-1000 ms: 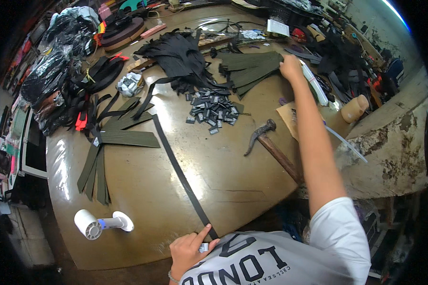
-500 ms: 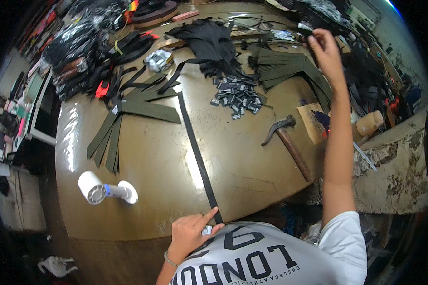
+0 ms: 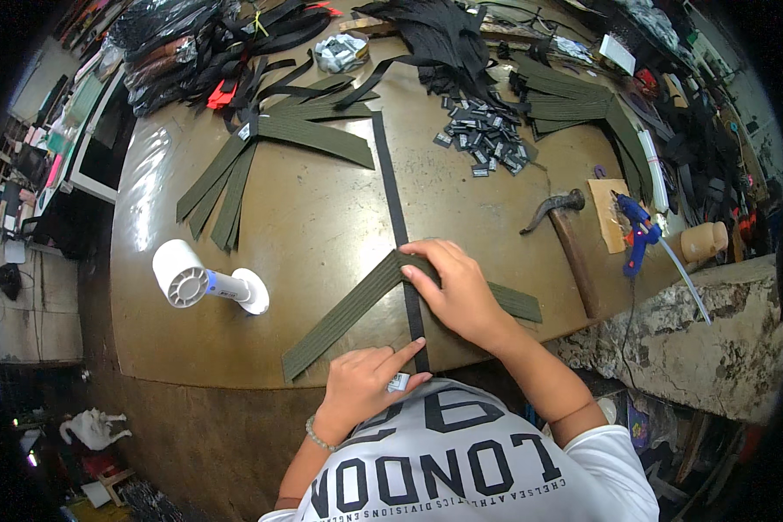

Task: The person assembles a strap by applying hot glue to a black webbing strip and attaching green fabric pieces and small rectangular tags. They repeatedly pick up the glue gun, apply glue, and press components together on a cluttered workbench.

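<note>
A narrow black strap [image 3: 392, 191] runs from mid-table to the near edge. My right hand [image 3: 457, 296] grips an olive-green webbing strap [image 3: 344, 313] at its bend, where it crosses the black strap; its two legs slant toward me on either side. Part of the green strap is hidden under my right hand. My left hand [image 3: 365, 383] is at the table's near edge, its index fingertip on the black strap's near end. Between its thumb and curled fingers sits a small pale label [image 3: 398, 382].
A hammer [image 3: 574, 257] and a blue glue gun [image 3: 639, 233] by cardboard lie at the right. A white handheld fan [image 3: 183, 277] stands left. Farther back are a pile of small dark labels [image 3: 485, 135], bundled green straps [image 3: 313, 130] and a clear tub [image 3: 341, 54].
My right hand has come back from the far right and now holds a bent green strap over the black one. My left hand keeps its place on the black strap. The view has shifted.
</note>
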A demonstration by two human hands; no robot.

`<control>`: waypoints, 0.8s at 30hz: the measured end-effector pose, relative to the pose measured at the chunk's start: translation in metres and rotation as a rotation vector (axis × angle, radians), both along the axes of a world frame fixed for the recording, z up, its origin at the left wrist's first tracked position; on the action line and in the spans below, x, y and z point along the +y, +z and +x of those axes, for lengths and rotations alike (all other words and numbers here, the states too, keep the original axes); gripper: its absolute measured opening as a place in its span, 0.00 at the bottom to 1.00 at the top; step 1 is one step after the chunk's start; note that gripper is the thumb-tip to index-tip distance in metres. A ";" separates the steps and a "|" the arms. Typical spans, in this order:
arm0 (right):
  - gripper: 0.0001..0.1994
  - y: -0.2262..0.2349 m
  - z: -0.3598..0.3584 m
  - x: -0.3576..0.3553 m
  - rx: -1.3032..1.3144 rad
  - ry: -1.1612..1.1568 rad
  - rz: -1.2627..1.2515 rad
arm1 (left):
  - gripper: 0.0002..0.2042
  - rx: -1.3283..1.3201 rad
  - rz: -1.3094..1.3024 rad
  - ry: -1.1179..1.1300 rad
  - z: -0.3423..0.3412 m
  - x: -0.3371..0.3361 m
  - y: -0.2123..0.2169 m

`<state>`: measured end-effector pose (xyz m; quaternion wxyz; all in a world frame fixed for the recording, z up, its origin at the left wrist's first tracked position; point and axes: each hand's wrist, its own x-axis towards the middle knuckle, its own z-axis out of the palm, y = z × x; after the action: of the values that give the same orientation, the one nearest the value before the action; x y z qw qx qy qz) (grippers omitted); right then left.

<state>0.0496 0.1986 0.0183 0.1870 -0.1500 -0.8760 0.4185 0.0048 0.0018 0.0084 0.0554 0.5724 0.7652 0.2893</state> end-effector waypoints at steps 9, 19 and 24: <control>0.13 -0.029 0.007 -0.002 0.084 -0.070 0.154 | 0.23 -0.030 -0.003 -0.003 -0.001 0.000 0.001; 0.12 -0.018 0.008 -0.011 -0.006 -0.087 0.295 | 0.14 -0.248 -0.177 -0.030 -0.025 0.014 0.035; 0.15 -0.009 0.010 -0.010 -0.079 -0.039 0.568 | 0.13 -0.137 -0.007 0.316 -0.043 0.045 0.017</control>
<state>0.0596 0.1882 0.0088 0.1952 -0.1245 -0.9618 0.1464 -0.0382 0.0472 0.0258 0.0633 0.4236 0.8412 0.3301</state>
